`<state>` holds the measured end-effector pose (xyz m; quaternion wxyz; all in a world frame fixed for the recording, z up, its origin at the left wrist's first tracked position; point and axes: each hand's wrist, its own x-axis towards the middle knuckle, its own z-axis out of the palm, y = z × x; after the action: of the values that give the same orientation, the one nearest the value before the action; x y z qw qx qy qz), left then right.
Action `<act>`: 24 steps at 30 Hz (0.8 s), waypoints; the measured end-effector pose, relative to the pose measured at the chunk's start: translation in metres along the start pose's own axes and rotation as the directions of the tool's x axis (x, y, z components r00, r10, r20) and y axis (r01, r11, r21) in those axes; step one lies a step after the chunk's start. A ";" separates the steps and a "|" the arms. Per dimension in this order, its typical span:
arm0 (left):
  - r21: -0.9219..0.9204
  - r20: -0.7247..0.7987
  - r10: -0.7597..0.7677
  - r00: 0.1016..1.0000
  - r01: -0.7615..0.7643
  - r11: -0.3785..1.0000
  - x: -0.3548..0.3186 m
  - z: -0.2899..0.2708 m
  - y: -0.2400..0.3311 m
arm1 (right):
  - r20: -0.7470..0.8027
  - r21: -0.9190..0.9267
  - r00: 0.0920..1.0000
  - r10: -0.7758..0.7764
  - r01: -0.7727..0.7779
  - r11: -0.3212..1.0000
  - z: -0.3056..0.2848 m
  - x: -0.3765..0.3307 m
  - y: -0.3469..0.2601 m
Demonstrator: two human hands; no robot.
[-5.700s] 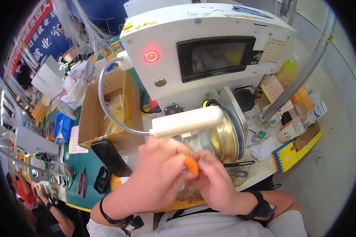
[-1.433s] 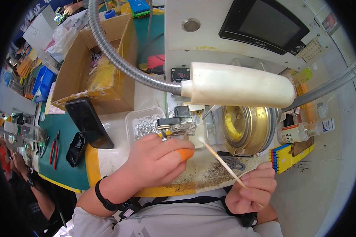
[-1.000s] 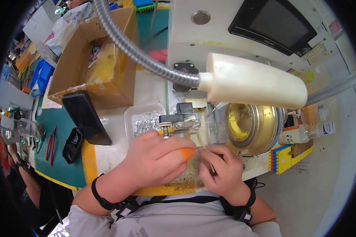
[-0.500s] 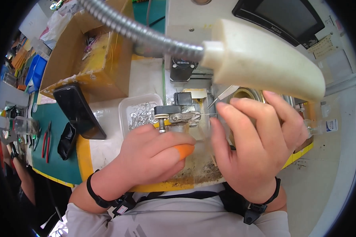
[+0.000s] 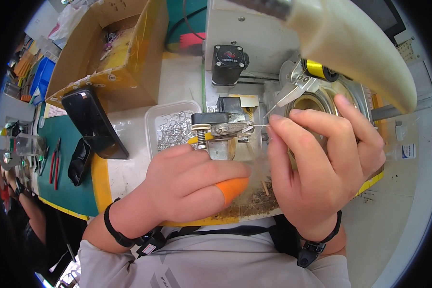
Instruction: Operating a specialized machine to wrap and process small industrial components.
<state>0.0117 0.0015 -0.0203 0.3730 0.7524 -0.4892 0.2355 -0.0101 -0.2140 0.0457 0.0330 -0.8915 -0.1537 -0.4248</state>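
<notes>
Two hands are seen at the bench edge. The left hand is curled loosely, palm down, just below a small metal clamp fixture; one orange finger cot is worn on its thumb. Whether anything is held under its curled fingers cannot be told. The right hand is raised beside the fixture, its forefinger and thumb pinched narrowly on one thin wire. The wire's long axis lies almost level, pointing left from the fingertips into the fixture's tip, between the two hands. One black band is worn on each wrist.

Just left of the fixture, one clear plastic tray of small metal clips is set on the white bench. Behind the right hand, one round brass-coloured drum is partly hidden, with one yellow spool above it and one cream lamp head overhanging. One black block-shaped motor stands behind the fixture. Farther left, one black phone leans against one open cardboard box. Red-handled pliers lie on the green mat.
</notes>
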 end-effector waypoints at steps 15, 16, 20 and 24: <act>0.053 0.070 -0.111 0.991 0.107 0.993 0.006 0.002 0.001 | 0.026 -0.003 1.000 -0.012 0.012 1.000 -0.001 -0.002 0.003; 0.054 0.068 -0.108 0.992 0.105 0.993 0.004 0.002 0.001 | 0.023 -0.004 1.000 -0.013 0.013 1.000 -0.005 -0.003 0.003; 0.080 0.062 -0.124 0.990 0.119 0.990 0.002 -0.002 0.001 | -0.112 0.230 0.978 -0.173 0.195 0.954 -0.031 -0.041 0.030; 0.085 0.111 -0.118 0.987 0.109 0.990 0.005 -0.004 0.003 | -0.055 0.270 0.998 0.033 -0.016 0.963 -0.032 -0.119 0.070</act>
<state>0.0110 0.0016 -0.0131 0.3272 0.8056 -0.4565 0.1889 -0.0838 -0.3157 -0.0201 0.1638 -0.8676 -0.1980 -0.4257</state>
